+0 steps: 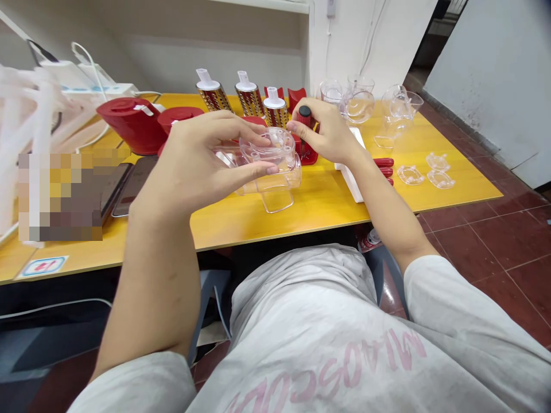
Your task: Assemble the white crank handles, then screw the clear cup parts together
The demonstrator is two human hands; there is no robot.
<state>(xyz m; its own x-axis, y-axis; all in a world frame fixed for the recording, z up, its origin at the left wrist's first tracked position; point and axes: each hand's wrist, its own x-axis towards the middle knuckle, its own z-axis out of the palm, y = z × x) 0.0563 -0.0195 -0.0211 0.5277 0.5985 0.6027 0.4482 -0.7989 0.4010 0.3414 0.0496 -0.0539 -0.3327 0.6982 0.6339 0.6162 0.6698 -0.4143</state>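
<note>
My left hand (185,163) is closed around a clear plastic housing (275,183), thumb at its front and fingers over its top. The housing is tilted just above the table. In my right hand (333,132) is a screwdriver (305,116) with a red and black handle, held nearly upright. Its tip points down to a small red tray (310,159) that has little dark screws in it. Whether the tip touches a screw is too small to tell. The screwdriver stands apart from the housing, to its right.
Several metal grater drums (249,103) with white tops stand behind my hands. Red plastic housings (129,123) are on the left near phones (133,186). To the right lie a white strip (353,178), red handles (384,162), clear rings (410,175) and clear housings (398,109).
</note>
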